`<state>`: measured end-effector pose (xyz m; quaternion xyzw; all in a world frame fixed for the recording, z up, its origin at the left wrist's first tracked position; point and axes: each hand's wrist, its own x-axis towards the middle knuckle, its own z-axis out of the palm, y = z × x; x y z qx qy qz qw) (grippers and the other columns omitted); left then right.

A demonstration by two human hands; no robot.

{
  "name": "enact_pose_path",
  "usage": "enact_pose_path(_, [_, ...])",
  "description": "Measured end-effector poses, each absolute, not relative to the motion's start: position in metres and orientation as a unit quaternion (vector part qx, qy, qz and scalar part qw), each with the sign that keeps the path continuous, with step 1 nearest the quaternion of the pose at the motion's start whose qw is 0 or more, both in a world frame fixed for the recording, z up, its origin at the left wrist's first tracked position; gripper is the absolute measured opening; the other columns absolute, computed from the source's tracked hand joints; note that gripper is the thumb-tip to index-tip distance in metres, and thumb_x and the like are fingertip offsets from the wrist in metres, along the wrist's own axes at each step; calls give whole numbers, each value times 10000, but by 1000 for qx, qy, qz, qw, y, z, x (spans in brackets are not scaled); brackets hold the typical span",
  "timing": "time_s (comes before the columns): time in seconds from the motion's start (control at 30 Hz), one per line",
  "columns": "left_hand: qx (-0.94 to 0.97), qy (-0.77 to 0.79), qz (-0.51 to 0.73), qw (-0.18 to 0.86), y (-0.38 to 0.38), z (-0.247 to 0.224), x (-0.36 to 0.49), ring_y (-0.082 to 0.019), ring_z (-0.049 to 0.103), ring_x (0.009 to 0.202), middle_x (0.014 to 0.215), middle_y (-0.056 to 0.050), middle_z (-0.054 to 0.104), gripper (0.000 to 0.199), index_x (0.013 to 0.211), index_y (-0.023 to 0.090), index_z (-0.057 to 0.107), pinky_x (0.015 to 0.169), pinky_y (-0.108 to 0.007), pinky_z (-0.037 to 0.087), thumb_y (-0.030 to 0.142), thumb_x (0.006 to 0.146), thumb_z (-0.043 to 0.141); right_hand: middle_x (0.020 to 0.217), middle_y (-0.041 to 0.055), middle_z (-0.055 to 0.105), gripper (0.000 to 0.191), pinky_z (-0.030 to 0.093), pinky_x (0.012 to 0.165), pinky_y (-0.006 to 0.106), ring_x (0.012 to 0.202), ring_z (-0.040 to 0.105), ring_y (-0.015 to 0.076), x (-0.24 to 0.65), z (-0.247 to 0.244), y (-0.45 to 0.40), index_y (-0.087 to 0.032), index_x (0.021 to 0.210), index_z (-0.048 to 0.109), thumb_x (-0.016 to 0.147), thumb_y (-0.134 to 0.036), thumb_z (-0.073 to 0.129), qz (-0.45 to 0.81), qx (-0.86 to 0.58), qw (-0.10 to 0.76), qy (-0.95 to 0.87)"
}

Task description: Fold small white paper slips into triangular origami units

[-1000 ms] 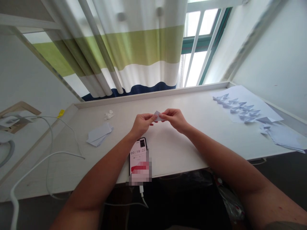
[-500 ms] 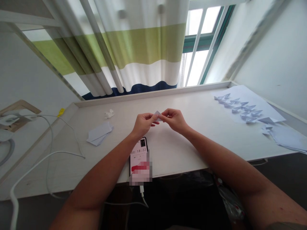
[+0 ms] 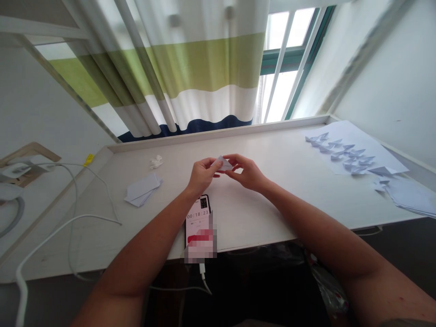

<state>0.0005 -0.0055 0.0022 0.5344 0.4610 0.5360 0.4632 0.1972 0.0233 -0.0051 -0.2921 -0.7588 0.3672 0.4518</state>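
Observation:
A small folded white paper (image 3: pixel 223 162), pointed at the top, is held up over the white table (image 3: pixel 272 218). My left hand (image 3: pixel 201 175) grips its left side between thumb and fingers. Against its right side is my right hand (image 3: pixel 248 172), with the index finger along the upper edge and the thumb near the lower right corner. Just below my left hand, a phone (image 3: pixel 199 227) with a timer on its screen lies at the table's front edge.
Several folded paper boats (image 3: pixel 347 152) stand on white sheets at the right, near a paper stack (image 3: pixel 413 195). At the left are loose paper pieces (image 3: pixel 143 188), a crumpled paper (image 3: pixel 156 162) and white cables (image 3: pixel 75 218).
The fingers of my right hand have spread and shifted along the paper's right side. More of the folded paper's face shows between my hands.

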Motion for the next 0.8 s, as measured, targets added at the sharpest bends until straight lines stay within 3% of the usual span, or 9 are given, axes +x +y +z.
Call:
enact_pose_path(0.17, [530,451,525,490,-6,4,1,-224,785,801,883,-85,816,520,890,167,773,719,-344,635,638,747,941,1118,87,798,349,668,886,449,1012,747,259,199,-10,27,-261,1271,762,942,-374,793,345,-274,442,-781])
enact_pose_path(0.33, [511,459,521,506,-8,5,0,-237,794,897,976,-94,833,505,985,168,784,755,-343,639,588,755,946,1148,80,789,349,673,886,431,1013,752,239,201,-14,31,-258,1317,744,969,-284,765,288,-235,440,-818])
enact_pose_path(0.63, [489,472,532,505,-7,8,-2,-242,792,906,954,-88,817,408,922,164,770,775,-367,660,494,764,951,1081,75,790,130,673,862,417,947,757,224,204,-12,32,-247,1096,828,1016,-308,745,251,-215,450,-829])
enact_pose_path(0.8, [500,464,518,516,-6,7,-4,-247,810,906,966,-92,826,453,936,165,764,822,-393,663,527,756,967,1050,78,775,191,663,852,410,920,738,215,204,-13,35,-240,995,835,1047,-383,719,254,-229,449,-826])
